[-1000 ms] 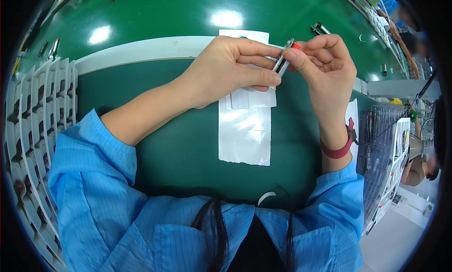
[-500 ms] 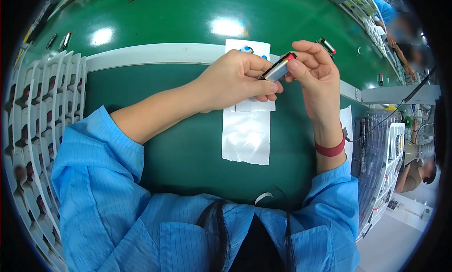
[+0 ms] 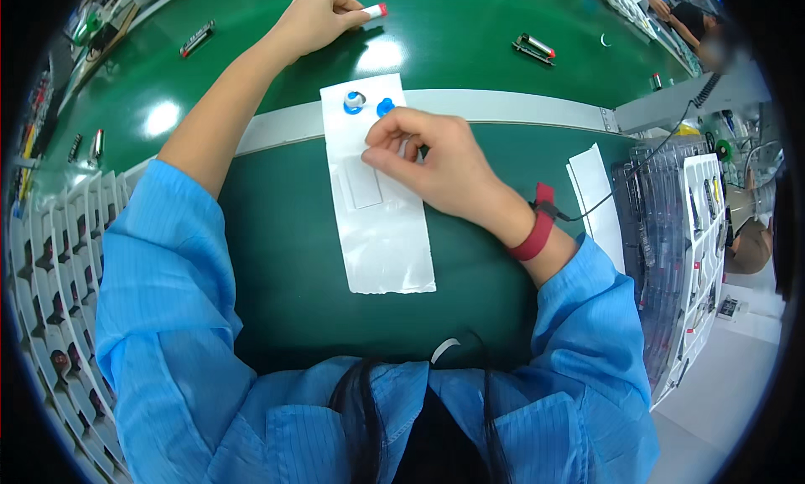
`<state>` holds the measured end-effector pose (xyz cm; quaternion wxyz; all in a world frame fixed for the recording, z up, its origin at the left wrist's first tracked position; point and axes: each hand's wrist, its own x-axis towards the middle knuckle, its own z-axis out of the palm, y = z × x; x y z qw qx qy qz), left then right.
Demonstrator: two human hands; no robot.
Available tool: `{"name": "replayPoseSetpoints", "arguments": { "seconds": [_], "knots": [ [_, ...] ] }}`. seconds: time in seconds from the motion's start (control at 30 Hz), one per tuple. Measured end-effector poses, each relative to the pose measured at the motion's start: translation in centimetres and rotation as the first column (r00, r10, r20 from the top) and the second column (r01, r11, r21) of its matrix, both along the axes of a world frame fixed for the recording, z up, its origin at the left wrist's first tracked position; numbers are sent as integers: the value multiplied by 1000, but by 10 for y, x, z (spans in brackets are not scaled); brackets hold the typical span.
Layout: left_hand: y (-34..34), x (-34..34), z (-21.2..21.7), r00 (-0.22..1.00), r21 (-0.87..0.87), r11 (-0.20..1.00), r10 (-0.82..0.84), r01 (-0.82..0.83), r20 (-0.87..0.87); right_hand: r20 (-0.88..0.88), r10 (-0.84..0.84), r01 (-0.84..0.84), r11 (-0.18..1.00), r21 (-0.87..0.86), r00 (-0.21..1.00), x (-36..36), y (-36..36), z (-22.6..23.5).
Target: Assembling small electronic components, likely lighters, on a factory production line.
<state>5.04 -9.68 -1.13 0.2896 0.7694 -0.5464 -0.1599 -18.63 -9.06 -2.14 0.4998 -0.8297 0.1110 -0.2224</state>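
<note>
My left hand reaches to the far side, over the glossy green surface. Its thumb and fingers close around a small pale battery whose red end points right. Most of the battery's body is hidden by the fingers. Over the white sheet hovers my right hand, fingers curled, with thumb and forefinger tips close together. Whatever may be between them cannot be made out. On the sheet's far end sit a blue-and-white round piece and a smaller blue piece. A thin rectangular outline shows mid-sheet.
A pale rail divides the dark green mat from the far surface. Similar red-ended pieces lie beyond it. White racks stand left, clear trays right. A cord runs from my red wristband.
My left hand has carried the battery away from me, beyond the rail. My right hand has let go of it and come nearer, over the sheet. The whole view has shifted.
</note>
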Motion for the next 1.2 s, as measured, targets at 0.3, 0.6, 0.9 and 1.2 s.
{"name": "replayPoseSetpoints", "arguments": {
  "seconds": [0.3,0.6,0.9,1.2],
  "knots": [
    [-109,-112,8,943,-106,953,-259,284,207,19,-35,34,997,70,999,0,-3,-6],
    [-116,-160,2,925,-113,924,-349,366,150,-16,-17,17,1000,19,1000,-4,-8,2],
    [-29,-60,-10,878,-383,814,-293,436,377,-47,-25,23,999,-41,999,1,0,-2],
    [-79,-102,5,861,26,938,-328,346,390,-88,-17,19,1000,18,996,2,1,-8]
  ]
}}
